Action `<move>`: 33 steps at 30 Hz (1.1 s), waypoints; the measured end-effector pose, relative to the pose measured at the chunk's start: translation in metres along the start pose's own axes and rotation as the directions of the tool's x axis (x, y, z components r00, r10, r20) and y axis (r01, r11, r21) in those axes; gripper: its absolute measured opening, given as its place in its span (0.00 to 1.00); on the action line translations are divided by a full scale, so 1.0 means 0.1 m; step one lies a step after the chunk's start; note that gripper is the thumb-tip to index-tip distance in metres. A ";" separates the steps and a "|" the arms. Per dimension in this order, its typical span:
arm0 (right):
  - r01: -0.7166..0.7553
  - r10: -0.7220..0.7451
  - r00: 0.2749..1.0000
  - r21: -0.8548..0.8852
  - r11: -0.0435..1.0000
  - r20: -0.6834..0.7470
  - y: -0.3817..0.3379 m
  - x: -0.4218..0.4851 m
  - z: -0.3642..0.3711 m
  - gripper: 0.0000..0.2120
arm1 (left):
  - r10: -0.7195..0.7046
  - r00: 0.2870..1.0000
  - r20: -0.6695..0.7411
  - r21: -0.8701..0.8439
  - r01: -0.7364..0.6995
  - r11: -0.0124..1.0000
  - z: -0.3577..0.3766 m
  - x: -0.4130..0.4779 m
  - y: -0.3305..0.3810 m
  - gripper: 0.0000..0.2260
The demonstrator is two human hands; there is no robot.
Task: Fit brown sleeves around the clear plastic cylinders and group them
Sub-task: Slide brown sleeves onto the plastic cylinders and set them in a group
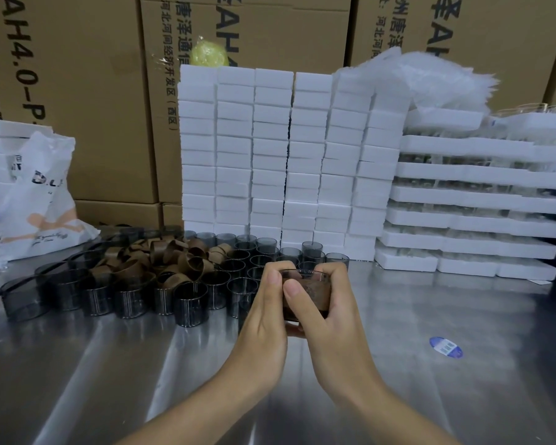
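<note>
Head view: both hands hold one cylinder [305,275] just above the counter [430,396], near the middle. The left hand [264,303] and right hand [333,313] have their fingers [333,268] curled tight round it, and the thumbs press a brown sleeve [315,295] onto it (it looks mostly on). To the left, lots of bare cylinders [187,303] stand round a pile of loose sleeves [174,255]. I can't see a finished group, so most of the job looks left to do.
</note>
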State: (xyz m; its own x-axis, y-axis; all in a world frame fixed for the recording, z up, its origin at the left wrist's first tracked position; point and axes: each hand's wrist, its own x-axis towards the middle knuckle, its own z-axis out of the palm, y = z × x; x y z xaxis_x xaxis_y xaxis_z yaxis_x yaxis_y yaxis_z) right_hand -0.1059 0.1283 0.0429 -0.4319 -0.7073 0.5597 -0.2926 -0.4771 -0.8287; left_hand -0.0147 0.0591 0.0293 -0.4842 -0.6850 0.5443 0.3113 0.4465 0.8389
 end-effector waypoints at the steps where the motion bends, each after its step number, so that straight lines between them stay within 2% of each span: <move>1: 0.003 -0.003 1.000 -0.001 1.000 0.008 0.02 0.01 -0.01 0.22 | -0.014 1.000 0.008 0.001 0.014 1.000 0.00 0.02 0.00 0.19; 5: 0.057 -0.051 0.998 -0.135 0.989 0.043 0.15 0.13 -0.16 0.18 | -0.096 0.994 0.042 0.019 0.095 0.995 0.03 0.07 -0.03 0.19; 9: 0.063 -0.068 0.998 -0.323 0.944 -0.005 0.36 0.29 -0.56 0.11 | -0.117 0.992 0.036 0.181 0.109 0.977 0.02 -0.01 -0.13 0.17; 12: -0.083 0.024 0.992 -0.500 0.862 -0.123 0.54 0.37 -0.89 0.14 | -0.164 0.982 0.096 0.330 0.124 0.936 -0.01 -0.08 -0.20 0.18; 16: -0.247 0.083 0.962 -0.695 0.675 -0.261 0.73 0.46 -1.23 0.16 | -0.221 0.963 0.155 0.455 0.129 0.881 0.00 -0.11 -0.16 0.21; 21: -0.371 0.162 0.926 -0.751 0.546 -0.340 0.87 0.47 -1.47 0.17 | -0.234 0.955 0.183 0.494 0.117 0.862 -0.01 -0.11 -0.19 0.19; 30: -0.412 0.197 0.911 -0.755 0.510 -0.363 0.85 0.46 -1.47 0.25 | -0.218 0.953 0.212 0.474 0.095 0.875 -0.03 -0.11 -0.27 0.18; 33: -0.419 0.176 0.906 -0.753 0.507 -0.386 0.81 0.46 -1.48 0.21 | -0.218 0.952 0.214 0.463 0.098 0.881 -0.03 -0.11 -0.28 0.18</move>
State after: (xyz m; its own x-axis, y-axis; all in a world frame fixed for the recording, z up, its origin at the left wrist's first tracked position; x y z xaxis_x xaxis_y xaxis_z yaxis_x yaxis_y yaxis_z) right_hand -0.2763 0.1340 0.0016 -0.7719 -0.5229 0.3616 -0.6096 0.4473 -0.6545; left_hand -0.0163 0.0521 -0.0003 -0.7042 -0.6261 0.3347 -0.1513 0.5929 0.7909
